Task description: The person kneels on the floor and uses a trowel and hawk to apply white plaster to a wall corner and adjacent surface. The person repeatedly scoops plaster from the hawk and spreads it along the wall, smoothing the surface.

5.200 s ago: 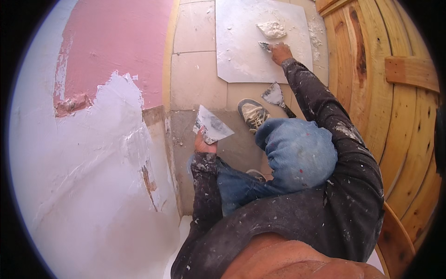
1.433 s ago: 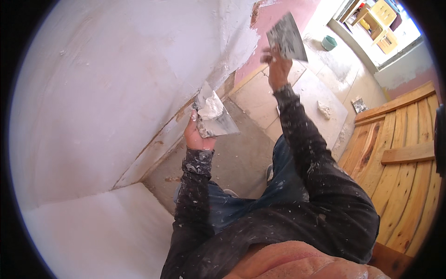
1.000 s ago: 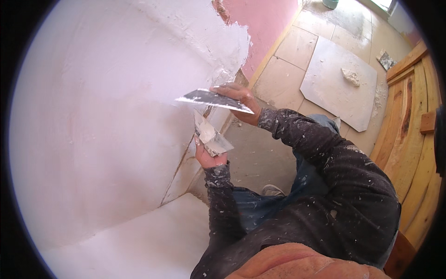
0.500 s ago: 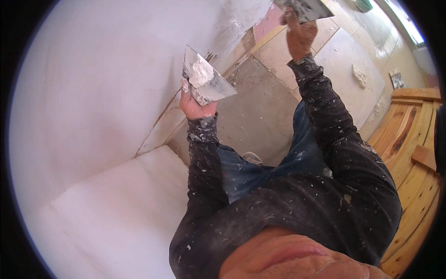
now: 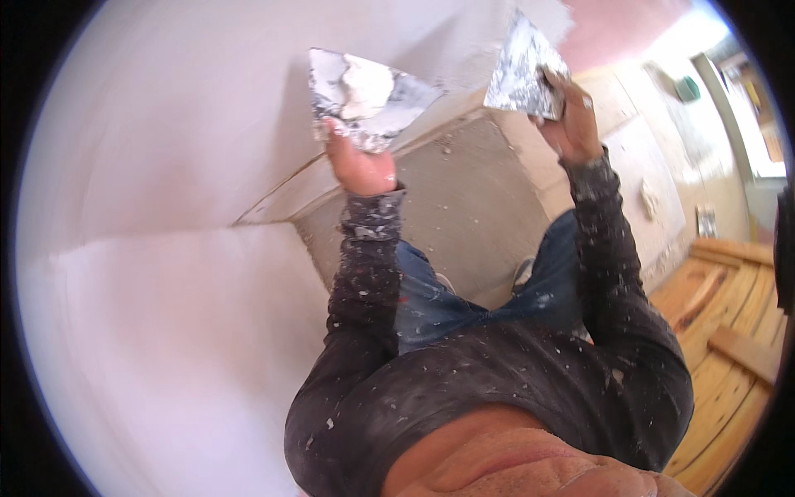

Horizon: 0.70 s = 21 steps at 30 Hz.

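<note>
My left hand [image 5: 358, 161] is closed on a triangular metal plastering blade [image 5: 404, 101]. A lump of white plaster [image 5: 367, 87] sits on that blade. To its right, my right hand [image 5: 573, 120] grips a second plastering blade [image 5: 520, 70], smeared with white and grey, its face turned up and its point toward the wall. The white wall [image 5: 190, 108] rises just beyond both blades. Wet-looking plaster edges against a pink patch [image 5: 617, 29] near the right blade. How the fingers wrap the blades underneath is hidden.
Below lies a grey floor slab [image 5: 464, 182] with crumbs on it, beside pale tiles [image 5: 617, 178]. A plaster clump [image 5: 648, 200] and a small flat blade [image 5: 705, 221] lie on the right. A wooden plank panel [image 5: 712, 323] stands near my right side. Farther off is a green bucket [image 5: 686, 89].
My right hand has come back nearer and tilted its blade upright toward the wall. My left hand has risen slightly with the plaster-laden blade. The view has shifted to show more pink wall.
</note>
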Tool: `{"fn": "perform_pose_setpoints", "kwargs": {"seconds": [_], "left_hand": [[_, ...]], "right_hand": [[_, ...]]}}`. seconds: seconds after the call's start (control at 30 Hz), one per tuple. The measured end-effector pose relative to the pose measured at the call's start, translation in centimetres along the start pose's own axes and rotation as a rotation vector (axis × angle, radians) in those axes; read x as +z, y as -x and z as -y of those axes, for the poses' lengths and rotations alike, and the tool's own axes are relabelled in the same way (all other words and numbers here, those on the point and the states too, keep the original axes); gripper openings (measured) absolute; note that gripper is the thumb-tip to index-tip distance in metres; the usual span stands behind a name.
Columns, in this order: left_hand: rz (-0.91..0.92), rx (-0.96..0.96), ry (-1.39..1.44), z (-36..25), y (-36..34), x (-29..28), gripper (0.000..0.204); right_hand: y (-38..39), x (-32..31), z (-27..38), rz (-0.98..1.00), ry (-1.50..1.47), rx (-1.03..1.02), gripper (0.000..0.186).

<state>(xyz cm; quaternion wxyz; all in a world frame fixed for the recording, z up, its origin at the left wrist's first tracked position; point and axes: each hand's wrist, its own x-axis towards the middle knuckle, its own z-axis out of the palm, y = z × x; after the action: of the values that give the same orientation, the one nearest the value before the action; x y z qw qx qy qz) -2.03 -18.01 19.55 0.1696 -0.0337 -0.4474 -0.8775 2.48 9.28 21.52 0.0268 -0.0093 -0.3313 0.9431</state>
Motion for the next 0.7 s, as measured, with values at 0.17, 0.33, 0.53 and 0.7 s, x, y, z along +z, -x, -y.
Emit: {"fn": "perform_pose_setpoints", "kwargs": {"seconds": [0.17, 0.33, 0.53, 0.7], "left_hand": [[-0.055, 0.269, -0.449, 0.2, -0.3, -1.9, 0.049], [0.137, 0.342, -0.117, -1.1, 0.4, -0.1, 0.057], [0.605, 0.351, -0.286, -3.7, 1.6, 2.5, 0.059], [0.878, 0.384, -0.509, -3.8, 1.2, 2.8, 0.055]], "right_hand": [[1.6, 7.7, -3.4, -0.003, -0.027, 0.355, 0.022], [2.6, 9.6, -4.9, -0.043, -0.196, 0.557, 0.022], [2.6, 8.5, -5.0, -0.040, -0.422, 0.590, 0.024], [3.0, 8.0, -3.5, -0.041, -0.379, 0.467, 0.023]]}}
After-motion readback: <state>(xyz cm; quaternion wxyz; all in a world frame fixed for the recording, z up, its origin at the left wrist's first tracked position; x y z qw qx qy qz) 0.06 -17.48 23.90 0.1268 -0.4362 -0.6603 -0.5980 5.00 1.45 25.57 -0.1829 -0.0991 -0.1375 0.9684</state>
